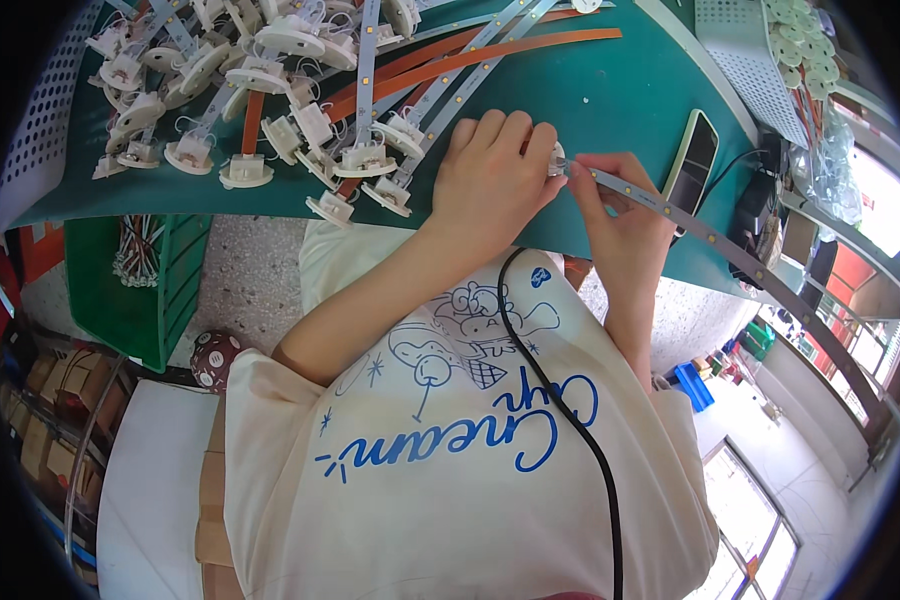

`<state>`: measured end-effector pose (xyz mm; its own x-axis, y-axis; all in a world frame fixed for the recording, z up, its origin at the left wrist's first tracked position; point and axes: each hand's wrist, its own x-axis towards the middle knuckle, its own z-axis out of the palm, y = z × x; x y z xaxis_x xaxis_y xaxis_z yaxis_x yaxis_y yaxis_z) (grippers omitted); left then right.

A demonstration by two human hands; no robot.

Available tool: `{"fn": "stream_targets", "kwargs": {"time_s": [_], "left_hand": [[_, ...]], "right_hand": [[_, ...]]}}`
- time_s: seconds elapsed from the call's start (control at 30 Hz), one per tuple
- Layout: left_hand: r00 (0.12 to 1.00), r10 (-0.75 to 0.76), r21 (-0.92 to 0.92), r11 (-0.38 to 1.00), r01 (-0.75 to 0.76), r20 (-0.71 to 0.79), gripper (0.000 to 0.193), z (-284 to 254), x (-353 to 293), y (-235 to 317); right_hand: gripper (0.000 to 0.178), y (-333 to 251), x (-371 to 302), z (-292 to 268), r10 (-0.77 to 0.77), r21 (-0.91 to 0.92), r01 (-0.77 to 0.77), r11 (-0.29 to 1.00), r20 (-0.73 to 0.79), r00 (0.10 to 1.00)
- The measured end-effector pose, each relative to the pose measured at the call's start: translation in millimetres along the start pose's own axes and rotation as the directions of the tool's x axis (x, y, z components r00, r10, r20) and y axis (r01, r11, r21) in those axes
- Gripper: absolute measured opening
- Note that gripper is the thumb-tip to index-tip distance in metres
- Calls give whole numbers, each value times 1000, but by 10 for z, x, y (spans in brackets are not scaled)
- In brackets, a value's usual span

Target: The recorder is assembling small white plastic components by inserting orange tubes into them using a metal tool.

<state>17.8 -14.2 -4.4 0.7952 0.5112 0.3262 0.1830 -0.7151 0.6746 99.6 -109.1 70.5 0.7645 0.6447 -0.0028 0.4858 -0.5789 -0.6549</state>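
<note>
Over the near edge of the green table (630, 95), my left hand (490, 175) is closed with its fingertips on a small white end cap (557, 158), mostly hidden by the fingers. Close by, my right hand (625, 215) pinches a long LED strip (715, 238) near the end that meets the cap. I cannot tell whether cap and strip are joined. From there the strip runs off to the lower right, past the table edge. To the left of my left hand lies a heap of white round end caps (288, 38) with wires and LED strips (367, 60), some with orange backing (530, 45).
A phone (692, 160) lies right of my right hand, beside black equipment (760, 215). Perforated grey bins stand at left (42, 140) and right (745, 65). Below the table is a green crate (175, 310). A black cable (570, 405) hangs across my shirt.
</note>
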Motion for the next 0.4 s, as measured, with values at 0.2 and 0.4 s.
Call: {"fn": "stream_targets", "kwargs": {"time_s": [0.2,0.4], "left_hand": [[1000,16,3,1000,-15,-20,38,14,-2,-7],[1000,-11,-44,999,12,20,42,-5,3,-21]], "right_hand": [[6,-50,32,54,-66,-87,70,994,40,997],[7,6,71,63,-35,-83,42,996,87,996]]}}
